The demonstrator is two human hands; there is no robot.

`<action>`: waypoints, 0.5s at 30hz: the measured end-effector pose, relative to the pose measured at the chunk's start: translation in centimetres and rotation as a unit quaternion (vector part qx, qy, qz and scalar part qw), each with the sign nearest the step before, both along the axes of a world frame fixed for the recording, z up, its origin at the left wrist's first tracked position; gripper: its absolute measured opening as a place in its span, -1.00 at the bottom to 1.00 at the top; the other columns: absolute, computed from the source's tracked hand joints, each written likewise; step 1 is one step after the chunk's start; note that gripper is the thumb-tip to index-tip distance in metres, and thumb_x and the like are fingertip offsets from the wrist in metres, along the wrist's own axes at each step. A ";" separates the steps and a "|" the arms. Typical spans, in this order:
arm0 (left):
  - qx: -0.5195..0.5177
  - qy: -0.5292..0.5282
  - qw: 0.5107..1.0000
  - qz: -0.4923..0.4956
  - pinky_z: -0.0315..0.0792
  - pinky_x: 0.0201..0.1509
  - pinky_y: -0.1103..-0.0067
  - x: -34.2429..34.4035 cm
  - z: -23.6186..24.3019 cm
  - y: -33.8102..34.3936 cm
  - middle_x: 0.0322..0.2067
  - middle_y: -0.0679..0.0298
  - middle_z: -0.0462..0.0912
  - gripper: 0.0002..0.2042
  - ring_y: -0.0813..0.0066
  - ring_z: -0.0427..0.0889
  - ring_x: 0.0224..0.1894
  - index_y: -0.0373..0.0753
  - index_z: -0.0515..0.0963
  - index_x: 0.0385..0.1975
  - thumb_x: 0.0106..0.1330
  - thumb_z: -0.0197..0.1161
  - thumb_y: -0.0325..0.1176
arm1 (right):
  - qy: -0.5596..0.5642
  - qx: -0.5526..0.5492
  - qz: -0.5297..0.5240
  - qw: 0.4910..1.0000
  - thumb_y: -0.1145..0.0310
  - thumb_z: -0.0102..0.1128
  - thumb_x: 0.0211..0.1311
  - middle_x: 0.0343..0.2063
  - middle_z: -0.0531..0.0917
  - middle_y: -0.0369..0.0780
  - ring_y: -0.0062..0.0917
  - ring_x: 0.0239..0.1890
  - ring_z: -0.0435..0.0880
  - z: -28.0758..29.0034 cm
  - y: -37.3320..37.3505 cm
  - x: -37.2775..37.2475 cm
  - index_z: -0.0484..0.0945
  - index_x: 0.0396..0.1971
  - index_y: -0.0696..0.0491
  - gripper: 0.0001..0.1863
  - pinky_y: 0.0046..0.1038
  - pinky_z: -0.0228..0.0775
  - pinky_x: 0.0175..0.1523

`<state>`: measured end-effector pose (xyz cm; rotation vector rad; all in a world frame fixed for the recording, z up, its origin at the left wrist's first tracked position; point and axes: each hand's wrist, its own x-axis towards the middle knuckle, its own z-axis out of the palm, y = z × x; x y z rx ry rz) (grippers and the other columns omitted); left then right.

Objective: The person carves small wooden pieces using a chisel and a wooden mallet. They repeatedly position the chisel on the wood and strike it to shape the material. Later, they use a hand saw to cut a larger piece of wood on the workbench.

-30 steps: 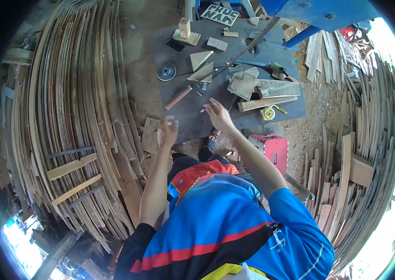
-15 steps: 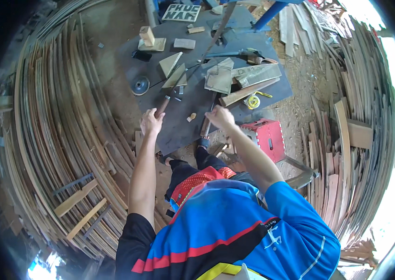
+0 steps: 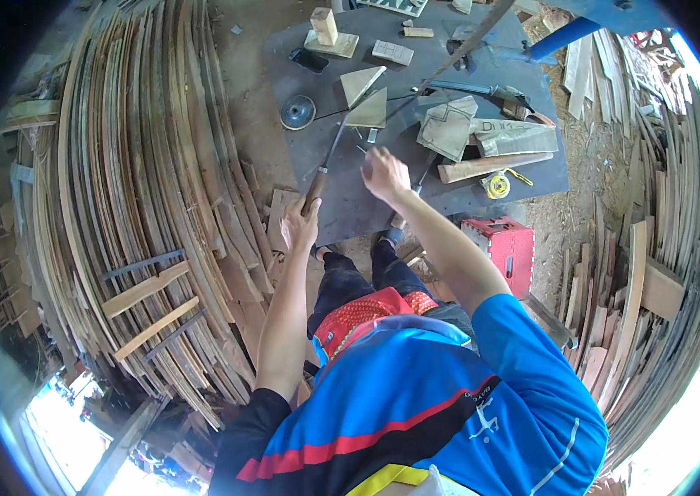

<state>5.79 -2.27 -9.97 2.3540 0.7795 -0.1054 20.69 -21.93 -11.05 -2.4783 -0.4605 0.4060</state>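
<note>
My left hand (image 3: 298, 221) is closed around the wooden handle of a long, thin metal tool (image 3: 335, 147). Its shaft points away over the dark tabletop, towards two pale angled wood pieces (image 3: 366, 107); I cannot make out the tip's shape. To the right, my right hand (image 3: 385, 175) hovers low over the table with fingers bent and somewhat apart. Its fingertips are close to a thin small piece (image 3: 361, 150) and a small whitish block (image 3: 372, 135). A second wooden-handled tool (image 3: 399, 220) lies near the table's front edge, partly covered by my right forearm.
On the dark table (image 3: 346, 211) lie a round metal disc (image 3: 298, 112), a phone-like black object (image 3: 308, 59), a marked board (image 3: 447, 128), wood offcuts (image 3: 519, 140) and a yellow tape measure (image 3: 496, 185). A red stool (image 3: 503, 252) stands at right. Stacked planks (image 3: 135, 149) line both sides.
My right hand has left the second tool's handle and moved left and forward over the table. My left hand still holds its tool. The whole view has shifted.
</note>
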 end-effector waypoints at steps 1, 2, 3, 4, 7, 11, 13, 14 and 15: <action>-0.002 0.021 1.000 0.015 0.49 0.02 0.18 -0.5 -0.3 0.1 -0.15 -0.02 0.70 -0.48 -0.07 0.67 -0.07 -0.21 0.65 0.02 0.30 0.26 0.12 | -0.004 0.001 -0.022 1.000 0.22 0.25 0.20 -0.15 0.63 -0.06 -0.11 -0.15 0.70 -0.6 0.4 0.9 0.52 -0.07 0.04 -0.66 -0.11 0.56 -0.06; -0.005 0.043 0.999 0.029 0.49 0.02 0.18 -0.9 -0.7 0.2 -0.16 -0.04 0.71 -0.47 -0.07 0.67 -0.07 -0.23 0.65 0.02 0.31 0.26 0.12 | -0.008 0.001 -0.045 0.999 0.22 0.24 0.21 -0.17 0.65 -0.07 -0.12 -0.16 0.71 -1.1 0.8 1.7 0.55 -0.09 0.04 -0.68 -0.12 0.56 -0.07; 0.012 0.037 0.998 0.039 0.49 0.09 0.21 -1.5 -1.2 0.2 -0.12 -0.02 0.71 -0.46 -0.04 0.67 -0.03 -0.26 0.65 0.02 0.32 0.25 0.12 | -0.007 -0.009 -0.029 1.000 0.23 0.24 0.20 -0.18 0.66 -0.08 -0.12 -0.16 0.71 -1.5 1.3 2.4 0.57 -0.13 0.03 -0.71 -0.12 0.56 -0.07; 0.017 0.023 0.998 0.050 0.48 0.11 0.23 -2.1 -1.6 0.2 -0.10 -0.01 0.71 -0.45 -0.03 0.66 -0.01 -0.27 0.64 0.03 0.32 0.25 0.13 | -0.006 -0.019 -0.014 1.000 0.24 0.23 0.20 -0.20 0.68 -0.10 -0.13 -0.15 0.71 -1.8 1.6 2.9 0.60 -0.17 0.03 -0.74 -0.13 0.56 -0.06; 0.033 0.032 0.996 0.081 0.46 0.20 0.28 -3.1 -1.9 -0.6 -0.03 0.01 0.70 -0.43 0.01 0.64 0.08 -0.23 0.64 0.07 0.32 0.23 0.16 | -0.010 -0.039 0.006 0.999 0.27 0.20 0.18 -0.22 0.70 -0.12 -0.13 -0.15 0.71 -2.3 2.4 2.9 0.65 -0.29 0.03 -0.82 -0.13 0.56 -0.06; -0.023 0.063 0.996 0.059 0.44 0.17 0.20 -2.1 -1.5 -1.2 -0.18 0.01 0.75 -0.45 -0.03 0.71 -0.08 -0.19 0.65 0.07 0.29 0.28 0.14 | -0.002 -0.029 -0.019 0.999 0.24 0.18 0.18 -0.28 0.69 -0.12 -0.14 -0.17 0.70 -2.4 1.4 2.3 0.64 -0.36 0.00 -0.83 -0.13 0.56 -0.08; 0.049 0.033 0.997 0.046 0.50 0.05 0.24 -2.6 -3.0 -1.3 -0.25 0.06 0.76 -0.49 0.05 0.74 -0.17 -0.11 0.68 0.01 0.25 0.32 0.15 | -0.009 0.000 -0.037 0.999 0.23 0.23 0.17 -0.32 0.67 -0.14 -0.17 -0.19 0.70 -1.8 0.2 1.9 0.61 -0.36 -0.01 -0.84 -0.15 0.56 -0.10; 0.085 0.012 0.996 0.024 0.57 -0.08 0.29 -2.7 -3.7 -1.2 -0.30 0.10 0.77 -0.51 0.12 0.76 -0.23 -0.07 0.69 -0.03 0.23 0.33 0.18 | -0.003 0.018 -0.034 0.999 0.23 0.24 0.17 -0.32 0.67 -0.14 -0.18 -0.19 0.70 -1.7 0.0 1.4 0.61 -0.36 0.00 -0.83 -0.16 0.56 -0.10; 0.087 0.024 0.996 0.016 0.56 -0.08 0.30 -2.4 -3.8 -1.5 -0.29 0.12 0.77 -0.51 0.14 0.76 -0.22 -0.07 0.68 -0.04 0.22 0.34 0.17 | 0.001 0.030 -0.035 0.999 0.23 0.26 0.17 -0.31 0.67 -0.14 -0.18 -0.19 0.70 -1.3 -0.9 1.0 0.60 -0.35 0.01 -0.83 -0.17 0.56 -0.10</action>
